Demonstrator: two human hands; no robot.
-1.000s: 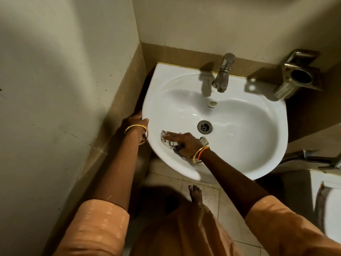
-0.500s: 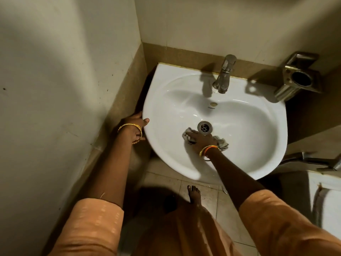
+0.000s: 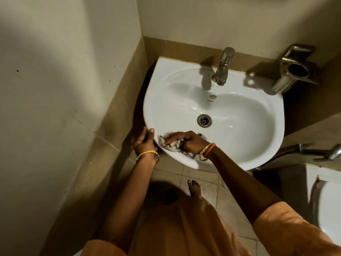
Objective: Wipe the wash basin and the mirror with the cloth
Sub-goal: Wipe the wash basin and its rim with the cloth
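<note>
A white wash basin (image 3: 258,115) hangs on the back wall, with a metal drain (image 3: 204,120) at its middle and a steel tap (image 3: 222,68) at the back. My right hand (image 3: 188,140) presses a crumpled checked cloth (image 3: 173,145) against the basin's near left inner wall, fingers curled over it. My left hand (image 3: 144,142) grips the basin's left front rim from outside, thumb on top. No mirror is in view.
A steel tumbler holder (image 3: 293,71) is fixed to the wall at the right of the basin. A metal spray handle (image 3: 313,151) and a white toilet (image 3: 328,204) are at the lower right. The left wall stands close. My bare foot (image 3: 194,187) is on the tiled floor below.
My right hand has swept the cloth from beside the drain back toward the basin's near left edge. My left hand stays on the rim.
</note>
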